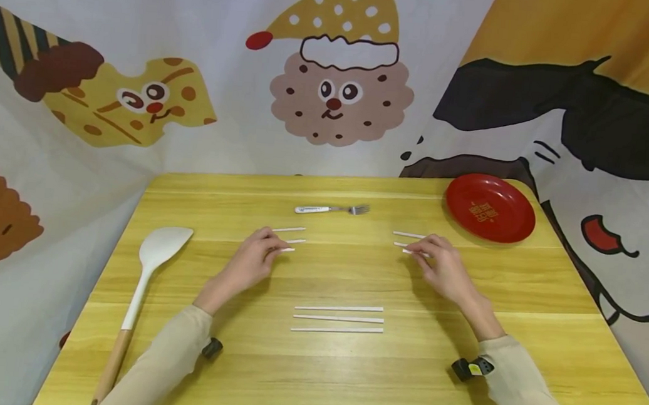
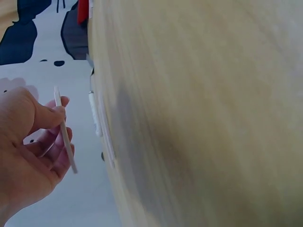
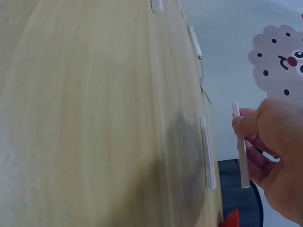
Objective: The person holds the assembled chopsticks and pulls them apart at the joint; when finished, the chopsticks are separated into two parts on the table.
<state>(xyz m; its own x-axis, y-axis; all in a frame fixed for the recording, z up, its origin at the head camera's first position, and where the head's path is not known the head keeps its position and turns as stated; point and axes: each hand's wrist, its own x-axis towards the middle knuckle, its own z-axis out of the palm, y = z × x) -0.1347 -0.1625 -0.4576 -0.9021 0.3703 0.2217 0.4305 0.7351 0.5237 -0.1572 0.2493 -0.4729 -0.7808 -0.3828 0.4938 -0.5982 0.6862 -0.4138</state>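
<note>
My left hand (image 1: 245,261) pinches a thin white stick (image 2: 65,135) between thumb and fingertips, above the tabletop. Two more white sticks (image 1: 290,229) lie just beyond it, partly covered by the fingers in the head view. On the other side, my right hand (image 1: 448,272) pinches a similar short white stick (image 3: 243,163), with two others (image 1: 408,235) lying beside its fingertips. Between the forearms, three longer white sticks (image 1: 339,318) lie parallel, one above another, running left to right.
A fork (image 1: 314,209) with a white handle lies toward the back of the wooden table (image 1: 340,385). At the back right corner sits a red plate (image 1: 517,225) with gold print. A white spatula (image 1: 157,247) with a wooden handle lies along the left edge. A printed cloth (image 1: 227,139) hangs behind.
</note>
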